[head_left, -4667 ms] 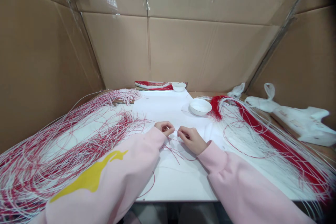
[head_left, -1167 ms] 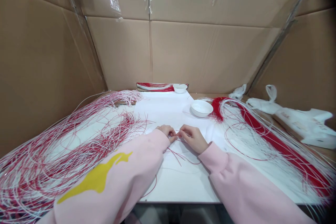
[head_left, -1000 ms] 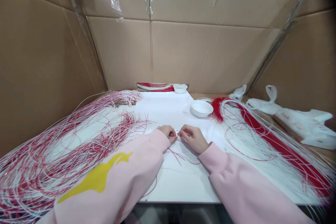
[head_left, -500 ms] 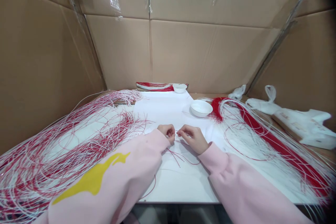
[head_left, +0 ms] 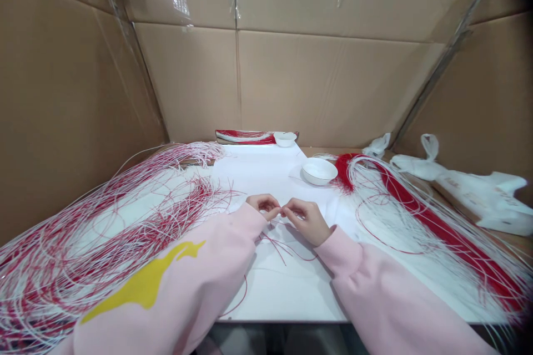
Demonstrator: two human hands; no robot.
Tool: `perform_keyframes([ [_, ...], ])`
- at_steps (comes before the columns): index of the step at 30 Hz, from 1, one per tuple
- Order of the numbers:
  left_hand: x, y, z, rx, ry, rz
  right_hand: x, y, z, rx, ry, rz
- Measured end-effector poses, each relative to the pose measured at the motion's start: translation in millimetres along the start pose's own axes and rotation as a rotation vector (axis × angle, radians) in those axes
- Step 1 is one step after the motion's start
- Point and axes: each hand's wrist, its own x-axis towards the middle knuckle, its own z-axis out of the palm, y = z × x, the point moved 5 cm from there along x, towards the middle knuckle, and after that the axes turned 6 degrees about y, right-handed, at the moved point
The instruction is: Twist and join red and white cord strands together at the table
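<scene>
Head view: I'm pinching my left hand (head_left: 264, 205) and right hand (head_left: 306, 221) narrowly together above loose red cords (head_left: 280, 248), any held strand too fine to tell.

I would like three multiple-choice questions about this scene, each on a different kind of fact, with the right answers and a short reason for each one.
1. Where does the larger white bowl stand?
A. On the white sheet, beyond the left hand and the right hand
B. Inside a plastic bag
C. On the cardboard wall

2. How many white bowls are in view?
A. One
B. Two
C. Five

3. How do the two hands stand?
A. Close together, above the middle of the sheet
B. Far apart, one on each strand pile
C. Both pressed against the cardboard wall

Answers:
1. A: the bowl sits on the far part of the sheet, past both hands.
2. B: a smaller bowl stands at the sheet's far end.
3. A: the hands nearly meet, with thin red strands lying just below them.
</scene>
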Motion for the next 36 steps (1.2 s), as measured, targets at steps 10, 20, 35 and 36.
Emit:
perform_keyframes([
  [10, 4, -3, -0.2, -0.100, 0.008, -0.053, -1, 10, 4, 0.265, -0.007, 0.135],
  [20, 4, -4, -1.1, -0.082, -0.009, -0.014, 1, 16, 5, 0.362, 0.007, 0.173],
  [35, 4, -4, 0.5, -0.181, -0.031, -0.109, 0, 12, -2, 0.210, 0.088, 0.093],
  [36, 4, -4, 0.8, -0.214, -0.030, -0.130, 1, 12, -3, 0.206, 0.103, 0.080],
])
